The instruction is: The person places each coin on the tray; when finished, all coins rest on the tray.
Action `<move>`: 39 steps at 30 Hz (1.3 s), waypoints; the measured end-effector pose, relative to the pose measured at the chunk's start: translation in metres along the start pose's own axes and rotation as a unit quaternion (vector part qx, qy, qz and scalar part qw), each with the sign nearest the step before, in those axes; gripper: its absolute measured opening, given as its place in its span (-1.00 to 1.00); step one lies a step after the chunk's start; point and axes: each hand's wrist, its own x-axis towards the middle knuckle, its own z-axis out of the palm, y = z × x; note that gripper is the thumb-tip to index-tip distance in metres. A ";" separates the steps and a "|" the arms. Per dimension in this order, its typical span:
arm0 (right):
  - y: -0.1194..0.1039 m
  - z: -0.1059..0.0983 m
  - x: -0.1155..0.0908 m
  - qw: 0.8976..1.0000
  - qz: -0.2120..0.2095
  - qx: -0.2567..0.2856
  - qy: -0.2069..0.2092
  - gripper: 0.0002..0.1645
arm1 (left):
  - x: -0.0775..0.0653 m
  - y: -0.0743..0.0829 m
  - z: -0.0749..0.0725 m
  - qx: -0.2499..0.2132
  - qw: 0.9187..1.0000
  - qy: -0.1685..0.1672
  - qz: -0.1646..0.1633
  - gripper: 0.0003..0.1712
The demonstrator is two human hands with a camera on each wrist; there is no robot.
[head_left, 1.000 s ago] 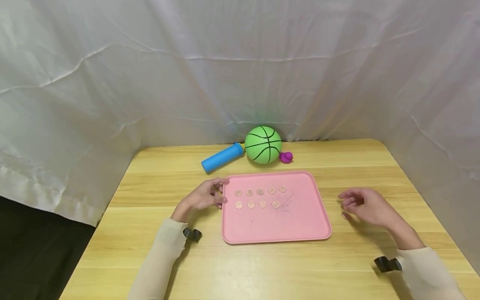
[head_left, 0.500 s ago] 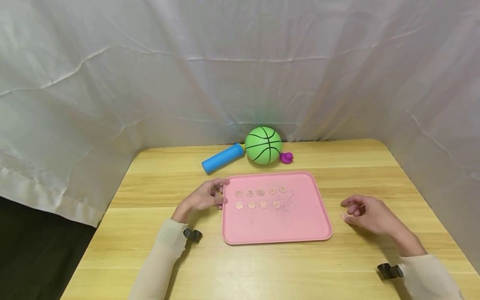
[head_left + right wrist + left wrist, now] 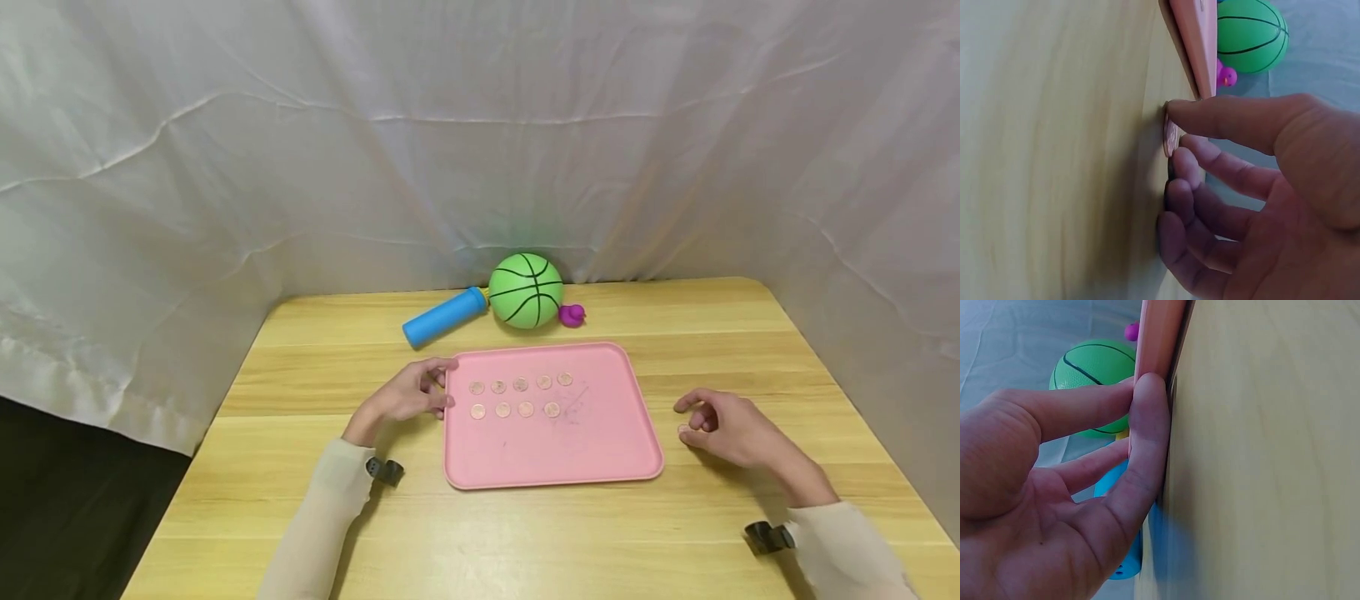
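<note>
In the head view my left hand (image 3: 408, 390) grips the left rim of a pink tray (image 3: 585, 454). The left wrist view has the thumb on top of the tray's edge (image 3: 1159, 344) and a finger against its outer side. On the tray lie coins (image 3: 521, 384) in two rows, the back row longer than the front one. To the right of the tray, my right hand (image 3: 731, 427) is low over the table with a coin (image 3: 1171, 134). The right wrist view shows the thumb at one edge of that coin and a curled finger at the opposite edge.
Behind the tray stand a green ball (image 3: 526, 291) with black lines, a blue cylindrical pump (image 3: 444, 317) and a small purple rubber duck (image 3: 572, 315). Wood-grained tabletop (image 3: 480, 542) surrounds the tray. Pale curtains (image 3: 480, 142) hang along the back and sides.
The right hand has come down to the coin beside the tray, its thumb and finger closing at the edges. Hand and coin then shift slightly left. Left hand and tray stay still.
</note>
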 end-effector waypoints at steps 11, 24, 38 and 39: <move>-0.008 0.005 0.002 1.000 -0.003 0.021 0.002 -0.79 | 0.000 0.000 0.000 -0.002 1.000 0.000 -0.003 -0.18; -0.035 -0.001 0.018 0.994 0.032 0.097 0.046 -0.69 | 0.000 -0.001 -0.001 -0.007 1.000 0.001 -0.003 -0.18; -0.075 0.018 0.051 0.991 0.017 0.130 0.022 -0.70 | 0.000 0.000 -0.001 -0.002 1.000 0.000 -0.002 -0.18; -0.076 0.020 0.053 0.990 0.019 0.135 0.019 -0.70 | 0.000 -0.001 -0.001 0.000 1.000 0.000 -0.002 -0.18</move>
